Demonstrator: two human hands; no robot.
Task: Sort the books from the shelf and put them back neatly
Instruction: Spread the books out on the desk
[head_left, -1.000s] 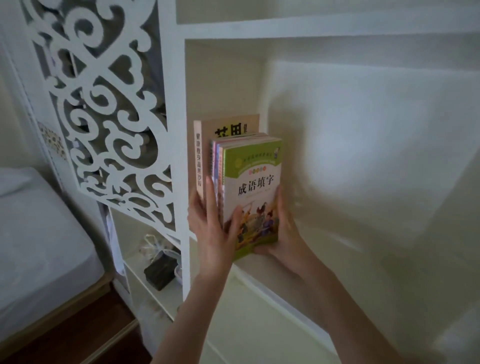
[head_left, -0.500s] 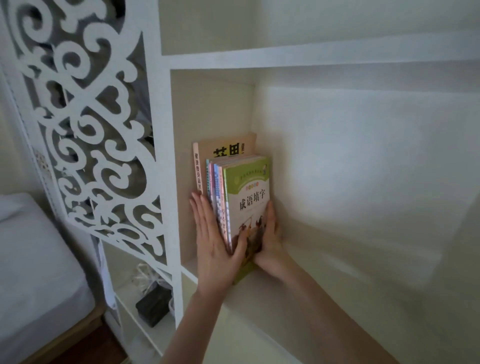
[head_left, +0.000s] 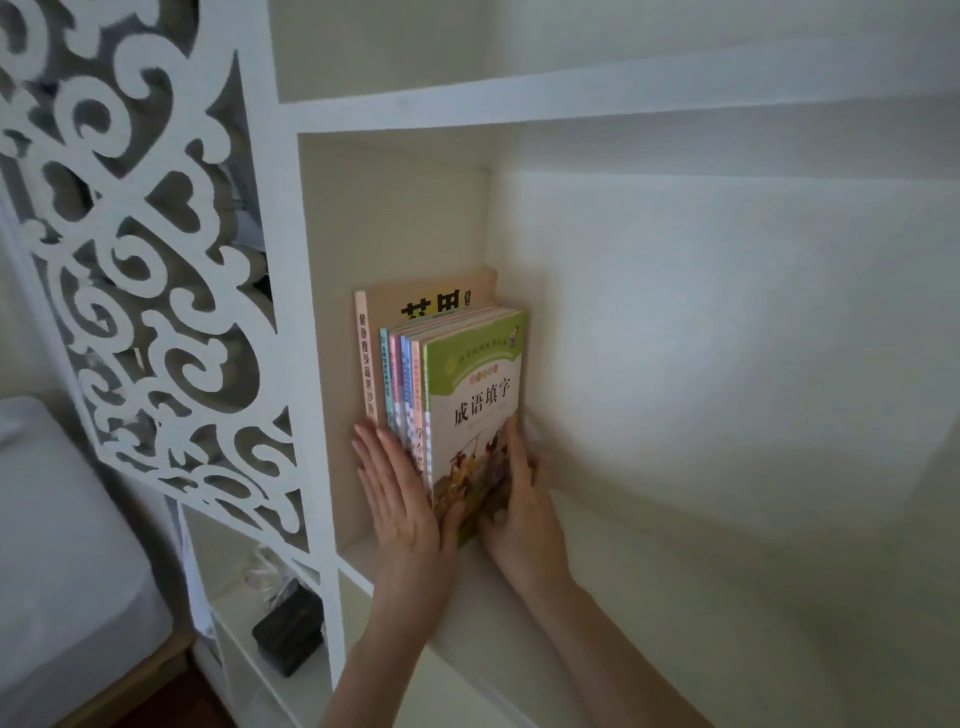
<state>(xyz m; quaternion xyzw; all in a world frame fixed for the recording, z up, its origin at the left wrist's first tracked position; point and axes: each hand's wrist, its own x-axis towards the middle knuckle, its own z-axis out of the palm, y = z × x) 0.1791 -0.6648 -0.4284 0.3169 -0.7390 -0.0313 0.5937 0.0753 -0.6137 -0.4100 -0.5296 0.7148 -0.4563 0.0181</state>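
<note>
Books (head_left: 470, 395) (six, upright) stand between the flat left hand (head_left: 400, 499) and the flat right hand (head_left: 524, 512), both pressing.

We have one view, head-worn and wide-angle. We look forward and slightly down into a shelf (head_left: 571, 96) compartment from close up, and straight edges bend with the lens. The books (head_left: 467, 405) sit just left of centre. The left hand (head_left: 400, 499) and right hand (head_left: 524, 519) come in from the bottom edge, forearms included. A carved panel (head_left: 156, 260) fills the upper left, and a bed (head_left: 62, 545) shows at the far left, lower down.
</note>
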